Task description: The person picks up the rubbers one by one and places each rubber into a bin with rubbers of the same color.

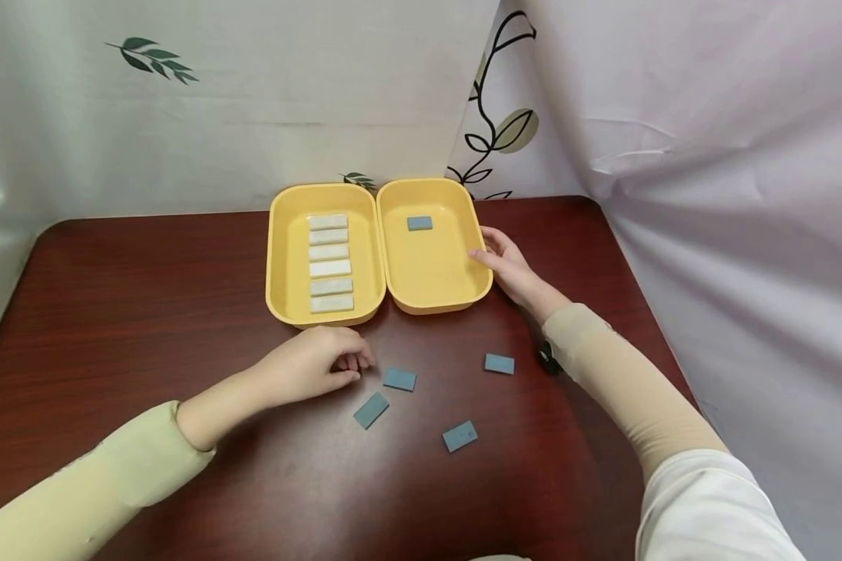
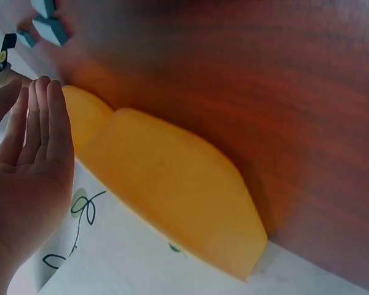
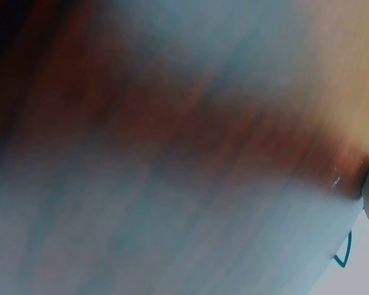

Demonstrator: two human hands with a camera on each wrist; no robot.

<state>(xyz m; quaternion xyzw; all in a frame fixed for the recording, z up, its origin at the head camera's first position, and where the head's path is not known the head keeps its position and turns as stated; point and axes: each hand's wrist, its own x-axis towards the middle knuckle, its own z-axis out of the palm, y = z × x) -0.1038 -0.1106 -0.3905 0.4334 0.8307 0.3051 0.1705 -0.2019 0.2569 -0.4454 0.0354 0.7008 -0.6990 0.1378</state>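
My right hand (image 1: 508, 263) holds the right side of a yellow tray (image 1: 431, 292), its thumb over the rim and the other fingers outside. One blue-grey block (image 1: 419, 224) lies inside that tray, near its back. Loosely bent and holding nothing, my left hand (image 1: 316, 362) is in front of the left yellow tray (image 1: 281, 304). Just right of its fingers are two blue-grey blocks, one farther back (image 1: 399, 379) and one nearer (image 1: 372, 411). In the left wrist view, the left hand (image 2: 34, 160) shows its palm and bare fingers. The right wrist view is mostly blurred.
Several white blocks (image 1: 330, 268) form a column in the left tray. Two more blue-grey blocks lie on the dark red table (image 1: 147, 296), one toward the right (image 1: 500, 364) and one nearer the front (image 1: 460, 436). Pale curtains (image 1: 288, 93) border the table.
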